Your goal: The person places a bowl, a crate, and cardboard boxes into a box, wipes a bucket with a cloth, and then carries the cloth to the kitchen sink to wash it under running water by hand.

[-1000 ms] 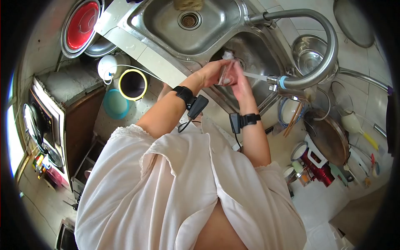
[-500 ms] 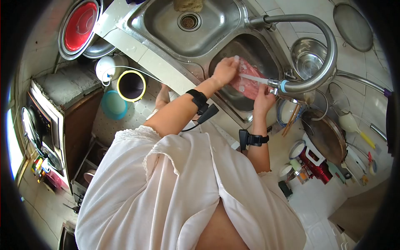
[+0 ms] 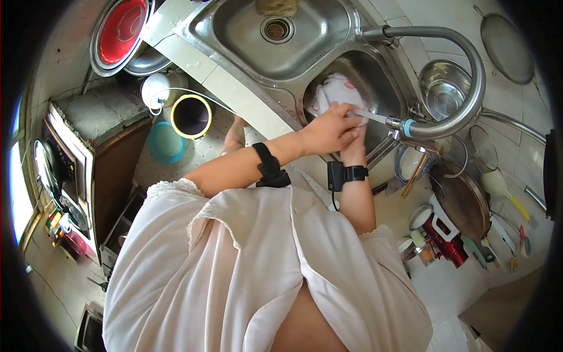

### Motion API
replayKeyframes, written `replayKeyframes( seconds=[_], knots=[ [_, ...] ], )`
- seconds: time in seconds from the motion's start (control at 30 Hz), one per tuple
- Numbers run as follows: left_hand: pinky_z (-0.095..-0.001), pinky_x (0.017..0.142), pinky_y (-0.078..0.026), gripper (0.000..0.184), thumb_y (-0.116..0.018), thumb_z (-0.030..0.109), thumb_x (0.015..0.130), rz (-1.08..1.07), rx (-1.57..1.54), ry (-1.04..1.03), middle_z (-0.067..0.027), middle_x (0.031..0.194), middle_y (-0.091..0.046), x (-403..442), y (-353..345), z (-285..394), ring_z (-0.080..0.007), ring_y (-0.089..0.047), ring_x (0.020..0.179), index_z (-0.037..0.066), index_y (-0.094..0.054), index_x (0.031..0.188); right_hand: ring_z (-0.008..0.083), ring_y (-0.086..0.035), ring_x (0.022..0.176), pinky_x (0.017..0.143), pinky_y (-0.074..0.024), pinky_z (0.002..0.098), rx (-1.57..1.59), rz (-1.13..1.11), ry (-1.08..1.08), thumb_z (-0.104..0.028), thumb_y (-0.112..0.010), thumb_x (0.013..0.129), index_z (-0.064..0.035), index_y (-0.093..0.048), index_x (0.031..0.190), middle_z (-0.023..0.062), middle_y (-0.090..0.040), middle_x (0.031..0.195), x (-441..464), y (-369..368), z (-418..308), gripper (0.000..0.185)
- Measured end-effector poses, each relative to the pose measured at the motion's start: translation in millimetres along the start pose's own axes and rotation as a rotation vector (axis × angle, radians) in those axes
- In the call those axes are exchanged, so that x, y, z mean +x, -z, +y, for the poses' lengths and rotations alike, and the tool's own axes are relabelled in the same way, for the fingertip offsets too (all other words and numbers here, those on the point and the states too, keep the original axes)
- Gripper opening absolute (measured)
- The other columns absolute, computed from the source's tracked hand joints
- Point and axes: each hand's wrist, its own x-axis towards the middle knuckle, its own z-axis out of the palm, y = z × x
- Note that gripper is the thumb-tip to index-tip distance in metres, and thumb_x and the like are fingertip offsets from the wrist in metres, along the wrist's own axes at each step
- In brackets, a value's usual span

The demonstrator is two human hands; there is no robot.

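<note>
A wet, whitish-pink cloth-like thing (image 3: 339,92) lies spread in the smaller sink basin (image 3: 384,88), under running water from the curved faucet (image 3: 397,124). My left hand (image 3: 331,130) reaches across it with the fingers bent over my right hand (image 3: 353,146). The fingers of my right hand are mostly hidden beneath the left one, at the near edge of the cloth. What the left fingertips press on is too small to make out. Both wrists wear black straps.
The larger basin (image 3: 293,56) has a drain and a brown sponge (image 3: 275,7). Right of the faucet stand a steel pot (image 3: 444,92), a dark pan (image 3: 460,199) and a red appliance (image 3: 448,243). A yellow-rimmed bucket (image 3: 192,116) and a turquoise basin (image 3: 166,142) are on the floor.
The pink piece that was stretched between my hands now lies in the basin, its whitish side up. My hands have come together, the left moving right and nearer to me, the right moving left.
</note>
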Motion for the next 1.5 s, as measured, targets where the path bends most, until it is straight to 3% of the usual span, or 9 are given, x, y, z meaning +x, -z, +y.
replayKeyframes(
  seconds=[0.27,0.4,0.53,0.67,0.8,0.93,1.07,1.37,1.5],
  knots=[
    [-0.0418,0.104,-0.048,0.047,-0.06,0.033,0.1,0.112,-0.198,0.407,-0.0175,0.129,-0.062,-0.6,-5.1,-51.1,-0.0293,-0.062,0.118,0.014,-0.058,0.143,0.0369,-0.051,0.134,0.115,-0.0383,0.0541,0.389,-0.129,-0.004,-0.047,-0.047,0.099,-0.0091,-0.055,0.143,0.015,-0.054,0.147,1.1,-12.4,-33.5,0.058],
    [-0.0479,0.092,-0.053,0.064,-0.039,0.058,0.105,0.057,-0.979,0.996,-0.0097,0.126,-0.065,47.9,-12.7,-62.1,-0.0239,-0.064,0.111,0.017,-0.037,0.154,0.0328,-0.052,0.134,0.114,-0.0403,0.0521,0.414,-0.187,-0.032,-0.048,-0.045,0.101,-0.0109,-0.055,0.143,0.0122,-0.055,0.146,-15.1,-32.9,-18.2,0.057],
    [-0.0425,0.071,-0.059,0.067,-0.06,0.044,0.1,0.319,-1.22,0.899,-0.0108,0.13,-0.065,55.5,-53.6,-95.1,-0.0235,-0.067,0.108,0.01,-0.038,0.154,0.0274,-0.057,0.129,0.111,-0.0441,0.0466,0.111,-0.041,-0.05,-0.046,-0.043,0.103,-0.0122,-0.057,0.141,0.0077,-0.058,0.144,-20.2,-2.8,-16.6,0.053],
    [-0.0395,0.065,-0.059,0.034,-0.063,0.022,0.097,0.412,-0.401,0.876,-0.0107,0.099,-0.071,40.6,-33.5,-81.4,-0.02,-0.07,0.077,0.002,-0.061,0.125,0.0239,-0.063,0.121,0.104,-0.0489,0.0394,-0.289,0.18,0.146,-0.032,-0.048,0.104,-0.0116,-0.059,0.138,0.0072,-0.064,0.134,8.6,65.8,-16.9,0.041],
    [-0.041,0.069,-0.06,0.028,-0.066,0.02,0.097,0.321,-1.233,0.986,-0.0099,0.099,-0.071,40.0,-21.4,-69.6,-0.0231,-0.07,0.079,0.003,-0.063,0.119,0.0169,-0.06,0.12,0.093,-0.0514,0.0365,-1.272,-0.031,-0.228,-0.032,-0.055,0.104,-0.0138,-0.058,0.136,0.0074,-0.063,0.135,41.6,128.1,-6.5,0.037],
    [-0.035,0.069,-0.058,0.021,-0.059,0.022,0.103,0.132,-1.329,0.947,-0.0054,0.099,-0.069,40.1,-40.0,-44.7,-0.0173,-0.067,0.082,0.008,-0.068,0.115,0.0145,-0.064,0.101,0.085,-0.0526,0.0341,-0.491,0.302,-0.307,-0.043,-0.058,0.101,-0.0173,-0.06,0.127,0.0044,-0.066,0.117,21.8,71.8,-2.9,0.036],
    [-0.0348,0.072,-0.057,0.024,-0.056,0.027,0.105,0.147,-1.269,0.86,-0.0042,0.102,-0.069,32.1,-32.0,-34.8,-0.0161,-0.066,0.086,0.009,-0.067,0.116,0.0219,-0.064,0.102,0.087,-0.0548,0.0382,0.004,-0.055,-0.322,-0.052,-0.06,0.098,-0.0152,-0.057,0.13,0.0036,-0.065,0.11,65.2,59.3,19.5,0.049],
    [-0.0454,0.071,-0.056,0.043,-0.042,0.043,0.109,0.242,-1.676,0.921,-0.0126,0.094,-0.068,61.3,-17.7,-110.3,-0.0283,-0.067,0.084,0.004,-0.06,0.11,0.0211,-0.054,0.064,0.063,-0.0457,0.0359,-0.928,0.131,0.571,-0.039,-0.075,0.091,-0.0015,-0.063,0.083,0.0099,-0.058,0.075,6.4,-56.9,24.3,0.04],
    [-0.0409,0.067,-0.052,0.039,-0.04,0.038,0.11,0.275,-1.43,0.78,-0.0081,0.084,-0.064,69.3,-21.0,-106.5,-0.0245,-0.062,0.074,0.005,-0.061,0.105,0.0275,-0.057,0.063,0.063,-0.0464,0.0386,-0.926,0.101,0.504,-0.036,-0.07,0.095,-0.002,-0.066,0.083,0.0128,-0.059,0.071,-5.5,-55.6,16.2,0.036]
  ],
)
